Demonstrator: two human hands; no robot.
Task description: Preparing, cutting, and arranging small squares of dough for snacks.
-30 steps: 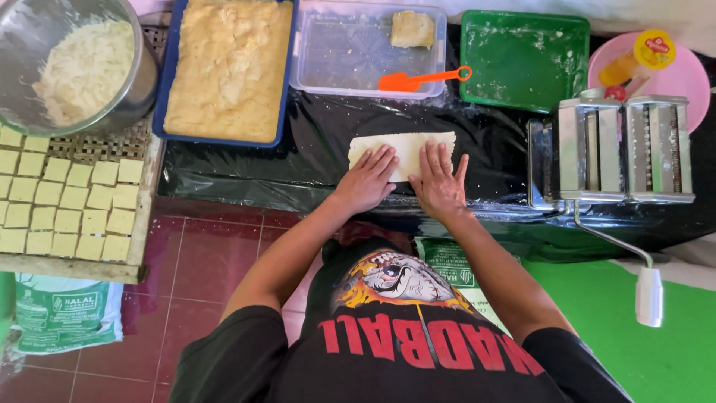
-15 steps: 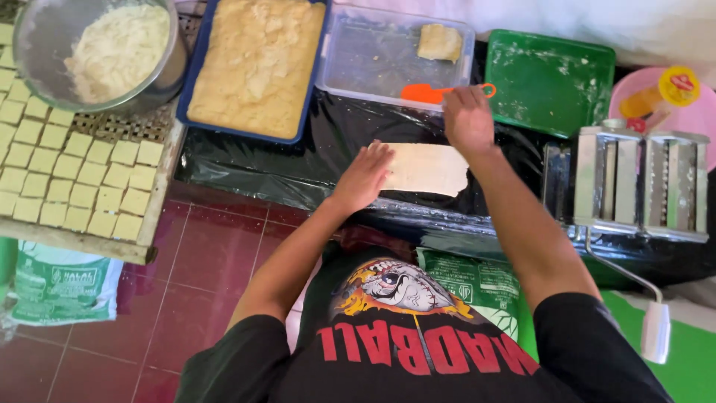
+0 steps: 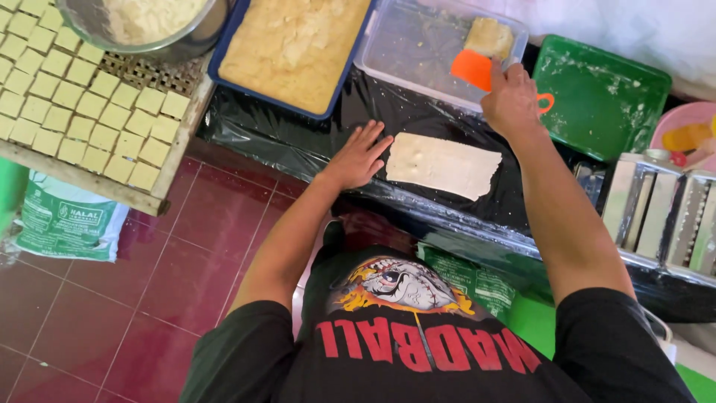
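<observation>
Since a moment ago the right hand (image 3: 511, 101) has left the dough sheet (image 3: 443, 165) and gone up to the clear plastic tub (image 3: 418, 56), where it is clamped on an orange scraper (image 3: 472, 69) whose blade sits over the tub's rim, next to a pale lump of dough (image 3: 490, 37) in the corner. Meanwhile the left hand (image 3: 358, 157) lies flat with fingers spread on the black plastic covering the desk (image 3: 298, 138), just beside the left end of the sheet — gripping nothing.

That sheet is a thin, pale rectangle with ragged edges, lying flat on the glossy black plastic between the two hands. A green and white sack (image 3: 66, 222) with printed labels leans on the red tiled floor (image 3: 149, 298) under a woven tray (image 3: 142, 183) packed with small, pale square pieces (image 3: 82, 112). Behind the desk stands a blue tray (image 3: 224, 56) filled with crumbly yellow-beige filling, and a round metal bowl (image 3: 186, 41) holds white shreds. A floury green lid (image 3: 604, 101) lies to the right — beyond it a shiny metal pasta roller (image 3: 660, 216).
</observation>
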